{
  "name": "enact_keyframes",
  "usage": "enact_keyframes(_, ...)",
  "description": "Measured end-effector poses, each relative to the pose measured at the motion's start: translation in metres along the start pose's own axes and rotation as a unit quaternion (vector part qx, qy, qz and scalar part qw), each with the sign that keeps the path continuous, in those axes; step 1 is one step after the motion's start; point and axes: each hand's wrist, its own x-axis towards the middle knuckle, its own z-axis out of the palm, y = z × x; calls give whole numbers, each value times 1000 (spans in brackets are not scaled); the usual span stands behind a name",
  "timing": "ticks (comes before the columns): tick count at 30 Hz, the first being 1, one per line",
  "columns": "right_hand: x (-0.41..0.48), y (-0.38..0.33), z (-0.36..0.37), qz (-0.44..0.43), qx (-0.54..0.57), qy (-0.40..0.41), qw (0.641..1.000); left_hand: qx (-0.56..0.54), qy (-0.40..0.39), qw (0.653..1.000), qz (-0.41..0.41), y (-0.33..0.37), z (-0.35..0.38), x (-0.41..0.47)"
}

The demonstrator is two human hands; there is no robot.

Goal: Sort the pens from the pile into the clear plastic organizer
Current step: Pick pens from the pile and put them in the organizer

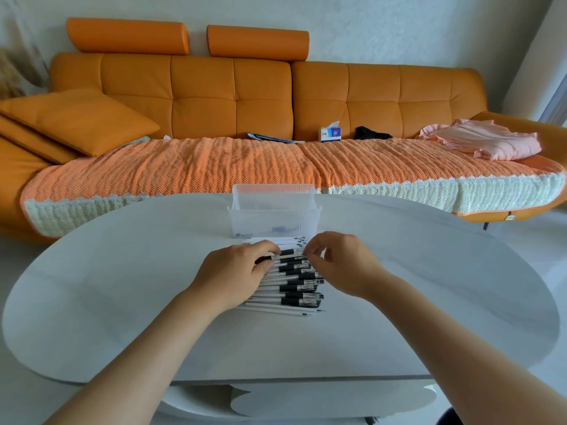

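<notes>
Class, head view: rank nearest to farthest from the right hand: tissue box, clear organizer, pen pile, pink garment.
1. pen pile, at the right hand
2. clear organizer, behind pile
3. tissue box, mid-sofa
4. pink garment, sofa's right

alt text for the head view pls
Two bare hands hold one pen by its ends over a pile of black-and-white pens on a white oval table: left hand gripping one end, right hand pinching the other. A clear plastic organizer stands just behind the pile, an orange sofa beyond.
</notes>
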Motion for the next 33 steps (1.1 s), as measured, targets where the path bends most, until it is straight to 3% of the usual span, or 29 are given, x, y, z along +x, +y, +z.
enact_keyframes(6, -1, -11, 7, -32, 34, -7, 999, -10, 20, 999, 38, 17, 6, 0)
enact_keyframes(17, -7, -5, -2, -104, -46, 22, 993, -41, 82, 993, 76, 30, 14, 7)
enact_keyframes(21, -8, -2, -6, -82, -31, 3, 996, -38, 105, 989, 100, 36, 20, 13)
enact_keyframes(28, -6, 10, -15, 36, 103, -46, 993, 20, 146, 979, 140, 46, 26, 25)
enact_keyframes(33, -5, 31, -25, 79, 16, -1, 997, -17, 104, 992, 71, 46, 34, 30)
